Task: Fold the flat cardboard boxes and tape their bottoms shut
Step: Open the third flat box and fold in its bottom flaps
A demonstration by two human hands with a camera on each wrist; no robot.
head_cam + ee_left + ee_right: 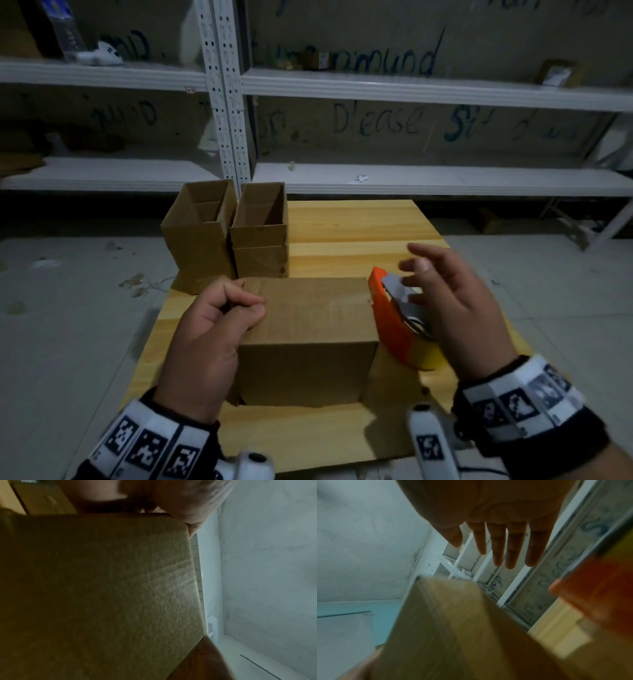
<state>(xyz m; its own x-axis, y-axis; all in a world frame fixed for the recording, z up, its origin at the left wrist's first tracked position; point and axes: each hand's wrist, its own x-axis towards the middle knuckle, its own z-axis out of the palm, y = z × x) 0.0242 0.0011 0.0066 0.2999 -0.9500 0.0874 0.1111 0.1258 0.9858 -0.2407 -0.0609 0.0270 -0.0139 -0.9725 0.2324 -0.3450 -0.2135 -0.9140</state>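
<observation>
Centrally, a closed cardboard box [308, 335] is set on the wooden surface [359, 222], its left top edge gripped by the curled left hand [212, 329]. The right hand [455, 301] is held open, empty, above an orange tape dispenser [394, 322] just beside the box. Two open boxes [226, 229] are stood behind.

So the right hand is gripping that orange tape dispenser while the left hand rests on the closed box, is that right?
Not quite. The right hand is open, fingers spread above the orange tape dispenser, not gripping it; the right wrist view shows its fingers straight and holding nothing. The left hand does rest on the closed box, as the head view shows.
</observation>
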